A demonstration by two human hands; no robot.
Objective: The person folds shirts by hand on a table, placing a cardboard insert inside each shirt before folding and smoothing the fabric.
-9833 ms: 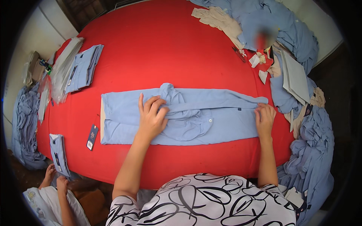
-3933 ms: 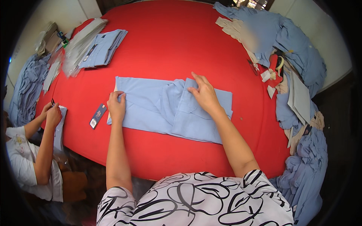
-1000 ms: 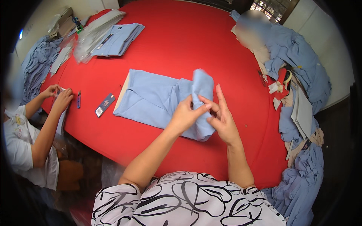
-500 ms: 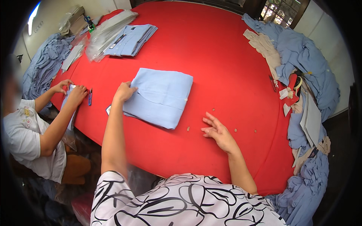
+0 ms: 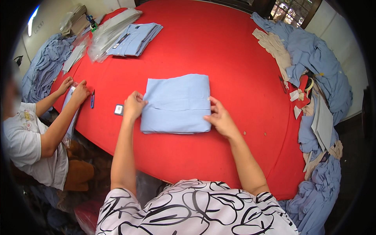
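Note:
A light blue folded shirt (image 5: 176, 92) lies squared up in front of me on the red table, with a crease running across its middle. My left hand (image 5: 135, 105) grips its left edge, thumb toward the cloth. At the opposite edge my right hand (image 5: 222, 119) holds the shirt between thumb and curled fingers; the fingertips are partly hidden by the cloth. A small dark card with a white label (image 5: 118, 109) lies just left of my left hand. Two tiny brown scraps (image 5: 244, 133) are right of my right hand.
Folded blue shirts (image 5: 137, 37) and clear plastic bags (image 5: 111, 33) lie at the far left. A co-worker (image 5: 35, 145) handles a bagged garment (image 5: 71, 105) beside a blue thread snipper (image 5: 93, 99). Heaped blue cloth (image 5: 317, 62), a tape roll (image 5: 309, 85) and grey boards (image 5: 323, 121) line the right edge.
The shirt has turned straight and shifted slightly right, covering nearby scraps. My right hand has moved up and left onto its right edge; my left hand shifted right, revealing the card.

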